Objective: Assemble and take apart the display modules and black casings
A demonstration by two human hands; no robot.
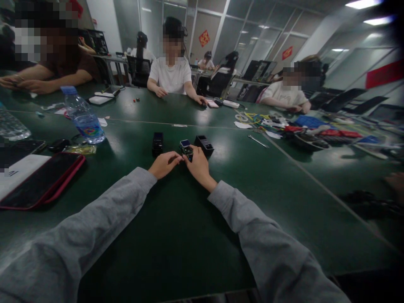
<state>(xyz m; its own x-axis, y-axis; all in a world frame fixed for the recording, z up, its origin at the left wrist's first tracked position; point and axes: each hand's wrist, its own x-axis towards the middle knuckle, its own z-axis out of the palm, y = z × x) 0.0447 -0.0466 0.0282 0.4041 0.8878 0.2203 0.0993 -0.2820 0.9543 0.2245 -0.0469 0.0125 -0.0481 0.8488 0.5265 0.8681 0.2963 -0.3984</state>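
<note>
Both my arms in grey sleeves reach out over a dark green table (176, 219). My left hand (164, 164) and my right hand (198, 165) meet at a small black block with a blue-white top (186, 147). The fingers of both hands are curled and pinch that block from either side. A black box-shaped part (157, 143) stands just behind my left hand. Another black open-topped part (204, 145) lies just behind my right hand.
A water bottle (82, 117) stands at the left, with a red-cased phone (42, 180) and a white pad nearer me. A wrench (258, 141), cables and tools lie at the right. Several other people sit along the far edge.
</note>
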